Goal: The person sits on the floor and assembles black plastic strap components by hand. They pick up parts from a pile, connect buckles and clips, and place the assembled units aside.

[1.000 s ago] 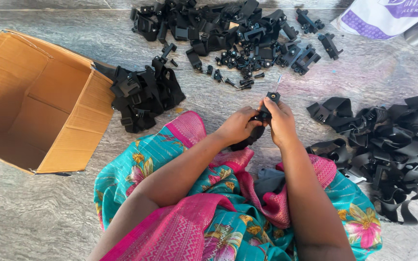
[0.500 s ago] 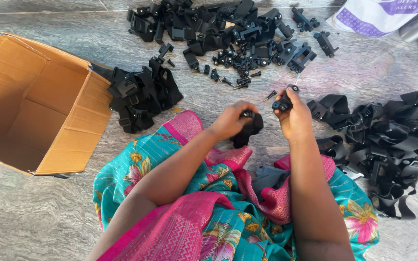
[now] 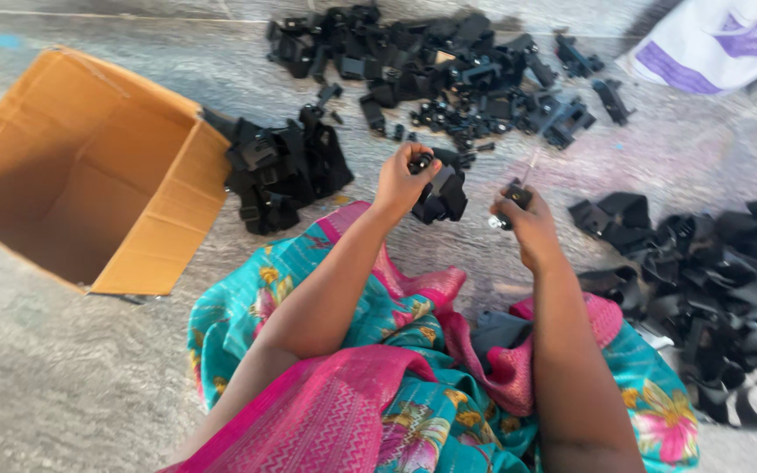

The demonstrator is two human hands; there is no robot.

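Hands: left hand (image 3: 405, 180) clamps one black bracket (image 3: 442, 194), right hand (image 3: 532, 232) pinches one small part (image 3: 513, 194). Four black piles, one box (image 3: 98, 175), bag (image 3: 711, 44) cut off.

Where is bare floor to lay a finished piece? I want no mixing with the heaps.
Bare floor lies left of the lap, below the cardboard box; a smaller patch sits between the far pile and right pile. It is crowded beside the box, where a black heap lies.
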